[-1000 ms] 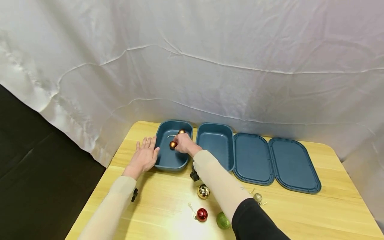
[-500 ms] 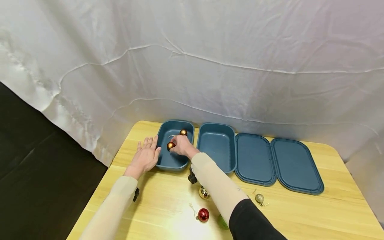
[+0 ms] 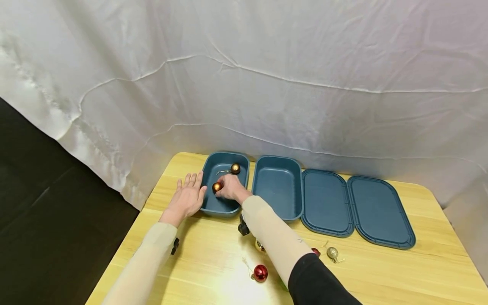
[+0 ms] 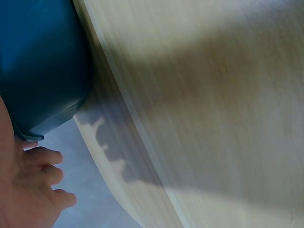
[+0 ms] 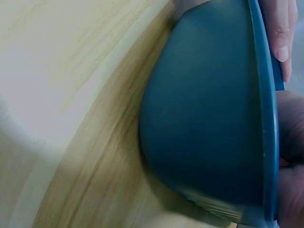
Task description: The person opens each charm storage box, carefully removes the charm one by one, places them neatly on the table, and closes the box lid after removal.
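My right hand (image 3: 231, 187) pinches a copper-brown Christmas bauble (image 3: 217, 187) low inside the left blue bin (image 3: 218, 213). Behind that hand, a second bronze bauble (image 3: 235, 168) with a string loop lies in the same bin. My left hand (image 3: 187, 200) lies along the bin's left side, fingers extended against its rim. The left wrist view shows the bin's outer wall (image 4: 42, 61) beside the left fingers (image 4: 47, 156). In the right wrist view, the bin wall (image 5: 204, 104) hides the held bauble, and only part of the right hand (image 5: 290, 147) shows over the rim.
A second blue bin (image 3: 277, 192) stands just right, then two flat blue lids (image 3: 328, 203). Nearer on the wooden table (image 3: 206, 262) lie a red bauble (image 3: 260, 273), a silvery bauble (image 3: 332, 253) and a gold one (image 3: 259, 245) partly under the right forearm. White cloth (image 3: 267, 110) hangs behind.
My right hand has shifted slightly left and nearer within the bin, still holding the copper-brown bauble. The left hand stays at the rim. The whole head view has drifted a little.
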Tool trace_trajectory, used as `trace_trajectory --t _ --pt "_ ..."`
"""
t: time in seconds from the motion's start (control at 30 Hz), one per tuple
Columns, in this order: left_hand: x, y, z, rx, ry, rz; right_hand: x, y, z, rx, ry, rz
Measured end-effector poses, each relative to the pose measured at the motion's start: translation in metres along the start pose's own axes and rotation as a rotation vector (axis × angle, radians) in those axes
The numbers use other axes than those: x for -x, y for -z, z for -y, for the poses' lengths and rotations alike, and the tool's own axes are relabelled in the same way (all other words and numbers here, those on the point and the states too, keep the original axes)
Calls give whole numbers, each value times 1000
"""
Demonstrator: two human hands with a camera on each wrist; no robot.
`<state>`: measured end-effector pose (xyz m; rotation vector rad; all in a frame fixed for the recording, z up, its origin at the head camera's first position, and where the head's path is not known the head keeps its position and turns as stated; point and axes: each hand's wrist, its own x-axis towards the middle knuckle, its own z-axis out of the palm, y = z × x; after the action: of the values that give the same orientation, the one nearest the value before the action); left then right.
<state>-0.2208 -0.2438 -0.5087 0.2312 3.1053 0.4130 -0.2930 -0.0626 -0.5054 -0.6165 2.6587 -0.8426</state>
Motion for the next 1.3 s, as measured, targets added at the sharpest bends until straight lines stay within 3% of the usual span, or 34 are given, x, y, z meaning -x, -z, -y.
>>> trace_trajectory --t 0.37,0.77,1.1,1.3 --pt "-2 -2 -2 -1 -3 11 1 1 -3 6 -1 -25" --pt "-6 -1 4 -25 -12 8 10 32 5 4 84 -103" --pt "-6 0 8 -23 -16 9 40 59 -2 -36 150 -113" --pt "-4 1 12 -25 -13 19 65 63 -12 -81 162 -119"
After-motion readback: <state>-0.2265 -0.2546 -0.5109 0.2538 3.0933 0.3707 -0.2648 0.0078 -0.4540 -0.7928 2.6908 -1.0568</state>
